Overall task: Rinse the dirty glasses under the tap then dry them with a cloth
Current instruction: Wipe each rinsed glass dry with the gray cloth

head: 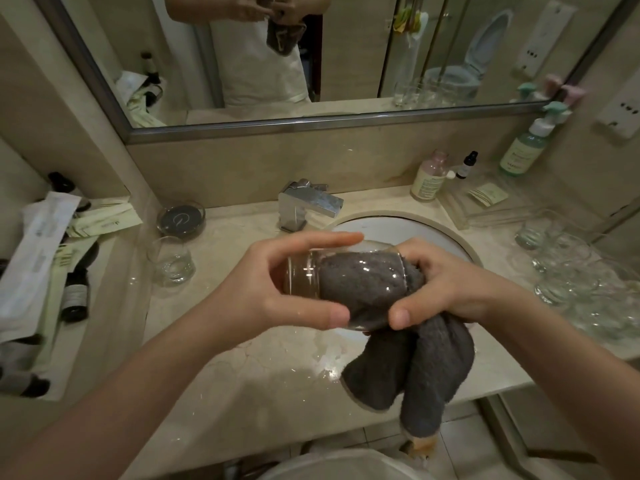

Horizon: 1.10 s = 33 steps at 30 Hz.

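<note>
- Nearest the camera: two bare forearms reaching in from the bottom corners, meeting over the front edge of the wet counter [263, 368].
- Left hand [277, 289] wrapped round the base end of a clear glass [304, 271], index finger laid straight along the top, thumb pressing underneath.
- Glass held on its side in the air, just in front of the sink [377, 226]; long axis roughly left to right, base towards the left hand, mouth towards the right.
- Right hand [446, 285] curled at the mouth, gripping a grey cloth [415, 368] and pushing a wad of it inside the glass; loose tail of the cloth hanging below the counter's edge.
- Judged step: drying the inside; next move likely a twist of glass against cloth about that long axis, both hands equally near.
- Tap [308, 202] beyond the hands, no water visible running.
- One more glass [171, 261] upright on the left; a cluster of glasses [568, 271] standing on the right.
</note>
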{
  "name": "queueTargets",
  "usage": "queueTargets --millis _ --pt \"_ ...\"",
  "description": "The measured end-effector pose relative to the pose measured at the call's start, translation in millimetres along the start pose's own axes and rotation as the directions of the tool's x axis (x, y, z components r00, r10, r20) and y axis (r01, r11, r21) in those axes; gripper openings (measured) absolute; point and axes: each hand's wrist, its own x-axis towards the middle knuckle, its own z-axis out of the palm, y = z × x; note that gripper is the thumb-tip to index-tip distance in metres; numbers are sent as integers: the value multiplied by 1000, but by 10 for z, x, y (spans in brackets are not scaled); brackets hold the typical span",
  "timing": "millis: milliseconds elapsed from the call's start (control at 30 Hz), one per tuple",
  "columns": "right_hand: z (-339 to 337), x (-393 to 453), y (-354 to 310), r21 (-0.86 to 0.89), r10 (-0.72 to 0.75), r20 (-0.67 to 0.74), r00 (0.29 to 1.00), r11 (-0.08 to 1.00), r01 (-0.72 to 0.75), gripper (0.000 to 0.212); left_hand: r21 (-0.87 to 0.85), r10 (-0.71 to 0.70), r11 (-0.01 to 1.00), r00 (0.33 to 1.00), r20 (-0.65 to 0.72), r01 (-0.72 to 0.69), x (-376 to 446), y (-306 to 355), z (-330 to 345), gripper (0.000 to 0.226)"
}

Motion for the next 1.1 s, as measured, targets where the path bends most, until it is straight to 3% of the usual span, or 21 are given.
queueTargets --millis 100,200,267,333,400,433,567,700,767,833,900,967,1033,1100 --pt "-5 11 -64 -135 11 -1 1000 991 -11 29 -369 -280 891 960 10 264 24 -88 70 65" --pt "-10 12 -70 -254 23 -47 999 966 -34 30 -482 -368 811 930 20 332 9 -122 131 66" --pt "-14 17 -47 -270 20 -54 998 962 -34 33 -365 -304 889 953 -14 278 -18 -99 107 62" --pt "-9 27 -26 -214 17 -61 998 976 -30 28 -13 -143 990 988 -57 142 -39 -74 28 63" --pt "-5 40 1 -131 21 -58 998 991 -28 24 324 22 946 999 -27 -12 -29 -52 -45 67" --pt "0 51 14 -102 20 -48 999 994 -25 22 355 49 934 999 -13 -42 -21 -47 -59 67" --pt "13 75 -9 -61 9 -5 1000 998 -9 15 -25 -107 994 993 -44 106 -14 -25 -15 69" --pt "14 71 -138 -247 47 42 998 968 -35 17 -451 -349 827 935 55 335 -20 -119 66 72" --pt "-4 82 -147 -364 53 17 998 930 -43 25 -536 -426 747 902 67 393 -23 -159 107 60" --pt "-12 91 -129 -408 68 24 997 912 -52 24 -553 -449 726 891 71 410 -40 -171 100 62" --pt "-2 91 -97 -345 77 38 996 937 -59 12 -398 -431 817 900 62 418 -56 -164 46 62" --pt "4 92 -53 -235 77 46 996 970 -64 7 -29 -353 935 935 -16 352 -75 -153 -18 63" --pt "13 108 -14 -171 77 50 996 983 -68 6 230 -227 944 972 -67 236 -68 -134 -76 72" --pt "37 145 7 -165 83 64 995 984 -71 7 328 -191 925 981 -33 191 -51 -83 -94 80"
